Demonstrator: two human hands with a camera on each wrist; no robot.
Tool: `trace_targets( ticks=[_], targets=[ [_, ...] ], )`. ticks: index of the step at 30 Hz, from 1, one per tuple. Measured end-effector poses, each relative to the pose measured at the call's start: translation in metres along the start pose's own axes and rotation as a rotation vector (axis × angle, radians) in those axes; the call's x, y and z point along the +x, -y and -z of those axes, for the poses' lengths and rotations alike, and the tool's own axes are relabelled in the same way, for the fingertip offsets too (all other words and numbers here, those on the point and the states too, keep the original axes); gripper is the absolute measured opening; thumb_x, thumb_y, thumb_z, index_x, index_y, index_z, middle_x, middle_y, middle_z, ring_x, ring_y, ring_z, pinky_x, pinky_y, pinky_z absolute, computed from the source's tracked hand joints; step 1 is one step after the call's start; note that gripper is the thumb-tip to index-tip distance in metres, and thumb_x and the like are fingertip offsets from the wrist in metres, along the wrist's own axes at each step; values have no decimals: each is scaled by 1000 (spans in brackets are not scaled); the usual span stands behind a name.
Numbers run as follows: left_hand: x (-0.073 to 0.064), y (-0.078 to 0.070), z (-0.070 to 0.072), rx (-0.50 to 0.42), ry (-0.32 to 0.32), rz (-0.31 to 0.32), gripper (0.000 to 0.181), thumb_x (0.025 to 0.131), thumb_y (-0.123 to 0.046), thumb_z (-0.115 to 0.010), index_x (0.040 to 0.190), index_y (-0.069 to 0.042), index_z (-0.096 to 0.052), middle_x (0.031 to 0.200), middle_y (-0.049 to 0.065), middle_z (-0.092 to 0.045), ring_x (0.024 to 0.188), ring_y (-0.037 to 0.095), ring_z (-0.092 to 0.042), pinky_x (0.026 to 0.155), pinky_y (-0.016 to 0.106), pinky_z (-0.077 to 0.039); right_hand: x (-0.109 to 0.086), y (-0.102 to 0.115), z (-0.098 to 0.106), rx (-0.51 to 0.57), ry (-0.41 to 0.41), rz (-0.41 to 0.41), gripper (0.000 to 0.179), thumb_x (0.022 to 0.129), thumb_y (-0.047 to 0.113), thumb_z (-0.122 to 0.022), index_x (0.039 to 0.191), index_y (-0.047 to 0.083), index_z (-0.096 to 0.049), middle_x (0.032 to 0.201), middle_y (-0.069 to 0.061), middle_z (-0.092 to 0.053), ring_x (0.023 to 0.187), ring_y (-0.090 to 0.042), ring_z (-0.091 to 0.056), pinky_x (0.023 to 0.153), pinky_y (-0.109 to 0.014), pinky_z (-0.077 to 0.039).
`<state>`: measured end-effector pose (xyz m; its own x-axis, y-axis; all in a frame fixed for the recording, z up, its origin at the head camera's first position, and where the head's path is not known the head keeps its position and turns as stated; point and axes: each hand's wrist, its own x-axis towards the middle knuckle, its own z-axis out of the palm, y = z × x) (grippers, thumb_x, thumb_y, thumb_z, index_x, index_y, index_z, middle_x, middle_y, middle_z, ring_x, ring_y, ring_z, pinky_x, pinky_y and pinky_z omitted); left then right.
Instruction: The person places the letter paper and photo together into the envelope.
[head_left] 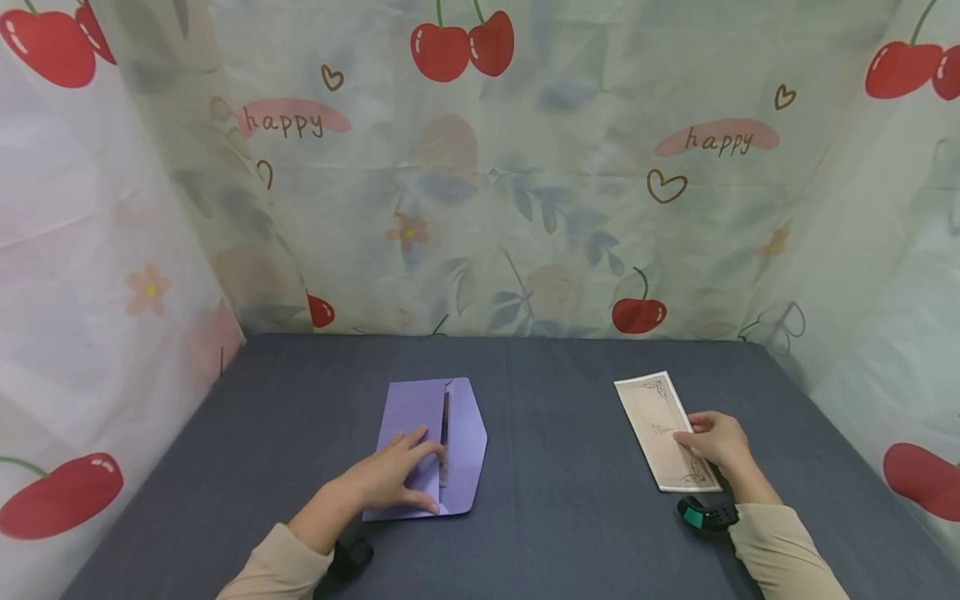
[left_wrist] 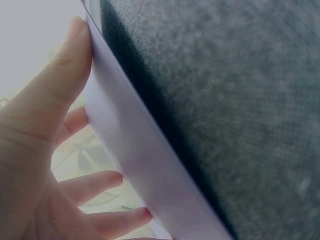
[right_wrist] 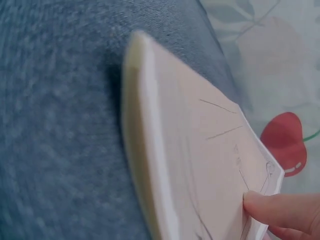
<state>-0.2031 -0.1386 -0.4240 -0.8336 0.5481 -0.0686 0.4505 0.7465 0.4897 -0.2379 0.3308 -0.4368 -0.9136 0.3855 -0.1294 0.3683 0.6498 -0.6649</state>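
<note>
A purple envelope point(head_left: 411, 404) lies left of centre on the dark cloth, its pointed flap point(head_left: 468, 442) unfolded to the right. Along the opening a narrow dark brown strip shows. My left hand point(head_left: 386, 475) rests on the envelope with spread fingers; in the left wrist view, thumb and fingertips touch the pale purple paper point(left_wrist: 130, 135). To the right, my right hand point(head_left: 716, 437) pinches the right edge of a folded cream card point(head_left: 648, 417) with dark corner ornaments. The right wrist view shows the thumb point(right_wrist: 280, 207) on the card's printed face and its layered edge.
Dark grey-blue cloth point(head_left: 551, 467) covers the table. A printed curtain point(head_left: 487, 225) with cherries and flowers hangs behind and at both sides. A black and green wrist band point(head_left: 705, 514) is by the right wrist, and a dark device point(head_left: 352, 557) by the left.
</note>
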Motion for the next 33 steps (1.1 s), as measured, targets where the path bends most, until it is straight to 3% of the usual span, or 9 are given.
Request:
trace_targets(
  ticks=[5, 13, 17, 26, 33],
  targets=[
    [0, 0, 0, -2, 0, 0, 60, 69, -48, -76, 117, -23, -50, 147, 30, -29, 128, 62, -27, 94, 70, -33, 7, -7, 0, 24, -6, 32, 40, 85, 7, -62, 119, -12, -50, 104, -31, -58, 81, -30, -60, 56, -27, -46],
    [-1, -1, 0, -4, 6, 7, 62, 69, -49, -75, 119, -22, -50, 148, 29, -29, 128, 61, -27, 94, 70, -33, 4, -7, 7, 73, 82, 54, 41, 91, 12, -54, 125, -11, -49, 112, -31, -60, 81, -21, -63, 51, -18, -41],
    [0, 0, 0, -2, 8, 12, 62, 69, -49, -75, 119, -23, -50, 148, 28, -29, 128, 61, -27, 94, 70, -33, 6, -7, 8, 74, 95, 50, 43, 92, 17, -55, 127, -7, -49, 118, -29, -60, 86, -21, -64, 56, -22, -45],
    [0, 1, 0, -1, 7, 12, 62, 69, -50, -75, 119, -23, -50, 148, 28, -29, 128, 61, -28, 94, 70, -33, 4, 3, 6, 127, 99, 78, 45, 91, 18, -58, 128, -6, -49, 120, -28, -59, 78, -7, -61, 56, -17, -45],
    [0, 0, 0, -2, 9, 17, 62, 69, -49, -75, 119, -23, -50, 148, 27, -29, 129, 60, -28, 94, 69, -33, -2, 12, 6, 137, 113, 98, 47, 91, 22, -59, 129, -5, -49, 122, -27, -58, 83, -8, -62, 65, -23, -50]
  ],
)
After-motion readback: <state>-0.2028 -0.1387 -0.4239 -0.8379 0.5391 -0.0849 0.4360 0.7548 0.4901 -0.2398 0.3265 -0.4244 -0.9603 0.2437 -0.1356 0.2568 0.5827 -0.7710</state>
